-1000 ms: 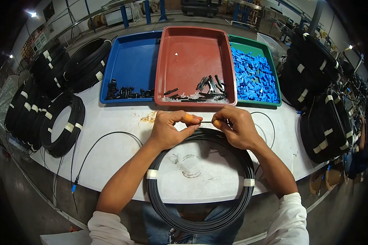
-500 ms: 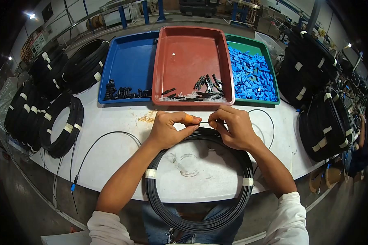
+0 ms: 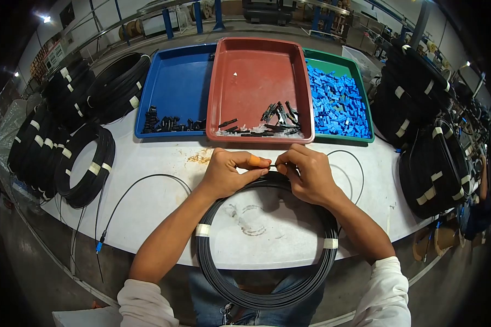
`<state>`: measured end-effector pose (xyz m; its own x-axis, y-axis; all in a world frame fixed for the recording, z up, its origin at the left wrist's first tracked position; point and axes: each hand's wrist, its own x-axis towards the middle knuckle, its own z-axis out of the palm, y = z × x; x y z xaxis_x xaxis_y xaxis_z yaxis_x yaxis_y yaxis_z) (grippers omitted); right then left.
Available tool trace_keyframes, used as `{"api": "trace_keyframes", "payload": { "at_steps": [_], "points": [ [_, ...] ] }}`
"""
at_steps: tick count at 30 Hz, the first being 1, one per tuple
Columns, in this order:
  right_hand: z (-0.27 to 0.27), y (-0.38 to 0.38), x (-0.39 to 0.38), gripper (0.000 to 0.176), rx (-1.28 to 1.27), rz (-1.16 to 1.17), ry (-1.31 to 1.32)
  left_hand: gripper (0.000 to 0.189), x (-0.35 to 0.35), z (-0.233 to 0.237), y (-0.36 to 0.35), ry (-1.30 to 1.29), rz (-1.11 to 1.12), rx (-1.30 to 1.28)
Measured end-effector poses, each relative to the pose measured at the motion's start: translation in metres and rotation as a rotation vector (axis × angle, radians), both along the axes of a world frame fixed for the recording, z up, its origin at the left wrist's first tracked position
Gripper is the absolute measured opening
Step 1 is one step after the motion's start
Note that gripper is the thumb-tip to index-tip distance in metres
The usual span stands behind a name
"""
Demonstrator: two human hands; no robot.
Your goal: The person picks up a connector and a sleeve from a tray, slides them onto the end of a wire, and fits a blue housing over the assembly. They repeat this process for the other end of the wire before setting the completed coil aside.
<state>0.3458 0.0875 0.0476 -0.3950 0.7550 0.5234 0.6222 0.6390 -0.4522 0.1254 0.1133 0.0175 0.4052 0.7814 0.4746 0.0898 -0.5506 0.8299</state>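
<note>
Above the far side of a black cable coil, my left hand and my right hand are close together, fingertips almost meeting. Both pinch a short stretch of thin black cable showing between them. Orange wraps cover a finger on each hand. Whether a small fitting sits inside the fingers is hidden. Pale tape bands the coil, which overhangs the table's near edge. One cable loop arcs out on the right. At left, another cable curves down to a blue connector.
Behind my hands stand a blue tray with black parts, a red tray with black and clear pieces, and a green tray full of blue connectors. Taped cable coils are stacked at left and right of the white table.
My fingertips have drawn slightly closer together, the right hand shifting a little left and its fingers changing pose. The whole view has moved slightly.
</note>
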Motion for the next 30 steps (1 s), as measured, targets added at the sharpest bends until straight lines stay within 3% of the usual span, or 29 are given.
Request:
{"api": "trace_keyframes", "payload": {
  "at_steps": [7,12,17,23,30],
  "points": [
    [-0.001,0.001,-0.003,0.008,-0.027,0.019,0.032,0.020,0.003,0.000,0.002,0.017,-0.035,-0.012],
    [-0.003,0.005,0.004,0.010,-0.006,0.001,0.008,0.025,0.001,0.003,-0.004,-0.035,0.122,0.032],
    [-0.007,0.006,0.002,0.014,0.015,0.000,-0.009,0.021,0.002,0.003,-0.004,0.012,0.121,0.098],
    [-0.015,0.010,-0.010,0.023,0.053,0.195,0.110,0.010,0.003,0.006,-0.005,0.054,0.157,0.147],
    [-0.017,0.008,-0.006,0.023,0.056,0.216,0.091,0.010,0.001,0.006,-0.006,0.060,0.128,0.158]
  ]
}}
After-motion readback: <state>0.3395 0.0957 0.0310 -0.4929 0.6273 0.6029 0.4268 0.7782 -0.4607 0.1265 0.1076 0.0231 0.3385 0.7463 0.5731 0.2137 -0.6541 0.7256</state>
